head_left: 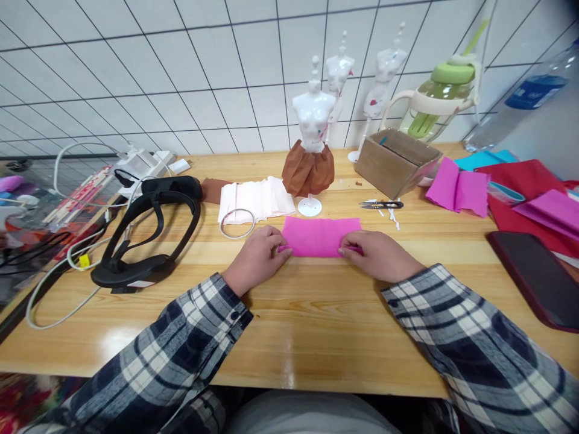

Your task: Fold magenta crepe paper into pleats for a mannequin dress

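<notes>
A magenta sheet (320,237) lies on the wooden table in front of me, its long side running left to right. My left hand (262,258) pinches its lower left corner between thumb and fingers. At the opposite end, my right hand (377,254) grips the lower right corner the same way. Just behind the sheet stands a small white mannequin (313,117) wearing a brown puffed skirt (308,172). White pleated material (257,202) and a ring (237,236) are left of the sheet. Small scissors (382,205) lie behind my right hand.
Two more mannequins stand by the tiled wall, near a cardboard box (393,166) and a green-lidded bottle (438,99). A black headset strap (154,271) and cables are at left. A phone (538,280) and red cloth (520,211) are at right.
</notes>
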Action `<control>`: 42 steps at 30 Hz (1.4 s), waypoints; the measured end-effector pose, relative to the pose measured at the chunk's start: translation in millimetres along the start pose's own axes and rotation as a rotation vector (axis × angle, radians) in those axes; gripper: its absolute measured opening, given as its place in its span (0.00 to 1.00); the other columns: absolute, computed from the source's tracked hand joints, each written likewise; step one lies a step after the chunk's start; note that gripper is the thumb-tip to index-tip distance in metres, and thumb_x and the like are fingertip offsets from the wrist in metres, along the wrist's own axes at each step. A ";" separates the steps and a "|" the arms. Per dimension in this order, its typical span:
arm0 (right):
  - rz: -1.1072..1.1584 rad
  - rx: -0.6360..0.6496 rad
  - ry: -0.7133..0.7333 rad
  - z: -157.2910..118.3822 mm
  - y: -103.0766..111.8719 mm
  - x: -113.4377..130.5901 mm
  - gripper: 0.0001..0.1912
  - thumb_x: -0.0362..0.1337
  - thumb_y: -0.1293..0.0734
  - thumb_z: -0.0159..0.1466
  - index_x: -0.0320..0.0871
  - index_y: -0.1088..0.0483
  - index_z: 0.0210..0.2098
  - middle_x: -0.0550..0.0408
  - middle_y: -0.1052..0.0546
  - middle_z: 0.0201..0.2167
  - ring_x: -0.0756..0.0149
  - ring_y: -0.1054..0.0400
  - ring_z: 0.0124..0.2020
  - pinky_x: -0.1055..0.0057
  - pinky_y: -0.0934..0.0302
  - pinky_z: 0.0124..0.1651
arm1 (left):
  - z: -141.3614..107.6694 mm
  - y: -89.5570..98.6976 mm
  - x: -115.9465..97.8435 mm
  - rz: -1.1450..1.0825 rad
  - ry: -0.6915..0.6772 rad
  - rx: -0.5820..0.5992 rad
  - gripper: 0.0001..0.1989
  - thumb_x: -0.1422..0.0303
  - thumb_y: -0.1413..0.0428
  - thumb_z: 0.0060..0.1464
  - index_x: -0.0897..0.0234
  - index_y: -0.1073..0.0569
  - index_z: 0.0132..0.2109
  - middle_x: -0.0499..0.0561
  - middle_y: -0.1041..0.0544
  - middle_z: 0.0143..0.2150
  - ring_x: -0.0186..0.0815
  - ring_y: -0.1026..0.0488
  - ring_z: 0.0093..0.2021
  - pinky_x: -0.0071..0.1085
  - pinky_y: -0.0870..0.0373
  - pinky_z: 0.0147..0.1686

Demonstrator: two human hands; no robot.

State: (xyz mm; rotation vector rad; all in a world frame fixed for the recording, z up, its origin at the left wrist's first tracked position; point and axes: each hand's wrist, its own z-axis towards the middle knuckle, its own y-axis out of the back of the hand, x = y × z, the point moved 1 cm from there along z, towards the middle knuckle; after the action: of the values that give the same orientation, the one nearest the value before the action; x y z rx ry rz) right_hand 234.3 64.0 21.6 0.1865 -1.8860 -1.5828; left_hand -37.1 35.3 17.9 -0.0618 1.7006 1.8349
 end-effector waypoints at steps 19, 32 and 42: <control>-0.069 -0.046 -0.161 4.9 -7.5 3.6 0.12 0.47 0.37 0.62 0.46 0.33 0.29 0.58 0.27 0.26 0.67 0.39 0.27 0.71 0.56 0.28 | 3.1 -0.4 -16.7 0.268 0.031 0.003 0.13 0.62 0.51 0.61 0.65 0.27 0.36 0.55 0.28 0.39 0.41 0.31 0.41 0.40 0.33 0.44; -0.082 -0.063 -0.152 4.6 -8.2 3.7 0.09 0.45 0.36 0.61 0.47 0.32 0.32 0.57 0.25 0.29 0.66 0.36 0.30 0.71 0.53 0.29 | -1.5 2.2 -24.9 0.371 -0.026 -0.110 0.21 0.62 0.48 0.59 0.68 0.33 0.57 0.63 0.31 0.56 0.50 0.36 0.58 0.49 0.39 0.58; -0.071 -0.059 -0.134 4.0 -6.9 5.5 0.07 0.42 0.36 0.61 0.46 0.32 0.32 0.57 0.25 0.29 0.66 0.35 0.30 0.71 0.52 0.31 | -17.8 -31.4 -64.5 0.308 -0.364 0.276 0.38 0.48 0.60 0.63 0.67 0.54 0.70 0.59 0.50 0.72 0.47 0.55 0.71 0.49 0.62 0.68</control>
State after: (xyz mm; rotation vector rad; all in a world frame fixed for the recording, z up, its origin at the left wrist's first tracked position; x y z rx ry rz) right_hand 225.8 62.7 17.1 0.1249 -1.9500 -1.7348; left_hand 22.6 -8.2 15.4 0.6405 1.7458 1.6699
